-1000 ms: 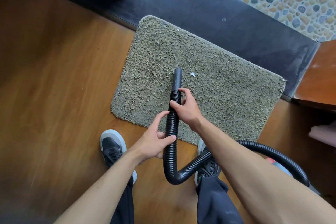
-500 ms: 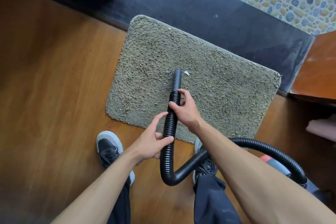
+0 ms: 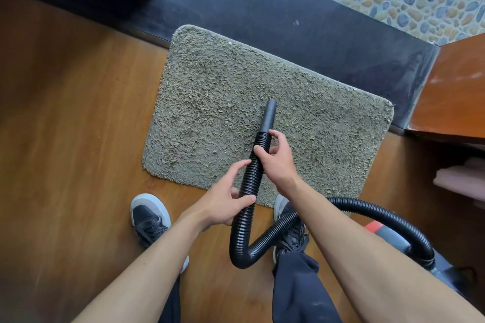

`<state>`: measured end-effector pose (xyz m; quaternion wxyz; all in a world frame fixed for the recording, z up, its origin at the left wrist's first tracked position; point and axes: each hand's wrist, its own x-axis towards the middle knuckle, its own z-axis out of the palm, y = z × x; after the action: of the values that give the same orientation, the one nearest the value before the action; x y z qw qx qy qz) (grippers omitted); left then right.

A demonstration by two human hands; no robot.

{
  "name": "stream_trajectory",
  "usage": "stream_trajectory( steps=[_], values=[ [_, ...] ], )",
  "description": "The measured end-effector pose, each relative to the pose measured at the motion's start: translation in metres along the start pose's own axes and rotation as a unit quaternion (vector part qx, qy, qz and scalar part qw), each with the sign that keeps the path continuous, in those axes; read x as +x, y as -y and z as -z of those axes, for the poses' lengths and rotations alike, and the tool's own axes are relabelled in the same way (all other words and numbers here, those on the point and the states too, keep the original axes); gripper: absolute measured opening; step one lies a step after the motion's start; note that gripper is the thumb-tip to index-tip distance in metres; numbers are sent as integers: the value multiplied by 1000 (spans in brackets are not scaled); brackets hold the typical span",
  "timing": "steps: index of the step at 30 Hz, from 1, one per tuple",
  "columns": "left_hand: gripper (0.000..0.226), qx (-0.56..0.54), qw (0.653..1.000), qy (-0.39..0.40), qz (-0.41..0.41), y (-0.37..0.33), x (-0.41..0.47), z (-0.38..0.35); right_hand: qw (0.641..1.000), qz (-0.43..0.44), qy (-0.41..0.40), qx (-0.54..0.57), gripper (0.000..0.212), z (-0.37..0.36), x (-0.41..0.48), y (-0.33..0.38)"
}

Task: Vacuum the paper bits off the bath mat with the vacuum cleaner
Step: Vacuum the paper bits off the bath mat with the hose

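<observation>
Sweeping the black hose over the one gray bath mat on the wood floor, nozzle at the middle. Left hand and right hand, two in all, each clamped on the hose. Next, hunting for leftover paper bits; maybe one tiny white speck near the far edge

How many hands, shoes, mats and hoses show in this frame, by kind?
Hands: 2, left hand and right hand
Shoes: 2, left shoe and right shoe
Bath mat: 1
Vacuum hose: 1
Total: 6
</observation>
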<state>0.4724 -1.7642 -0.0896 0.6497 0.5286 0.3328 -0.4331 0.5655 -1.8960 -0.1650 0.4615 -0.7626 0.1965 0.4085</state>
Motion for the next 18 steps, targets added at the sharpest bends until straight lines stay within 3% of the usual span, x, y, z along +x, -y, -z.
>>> stream_trajectory(
  steps=[18],
  values=[
    [71, 111, 994, 1, -5, -63, 55, -45, 998, -28, -40, 34, 58, 71, 42, 12]
  ],
)
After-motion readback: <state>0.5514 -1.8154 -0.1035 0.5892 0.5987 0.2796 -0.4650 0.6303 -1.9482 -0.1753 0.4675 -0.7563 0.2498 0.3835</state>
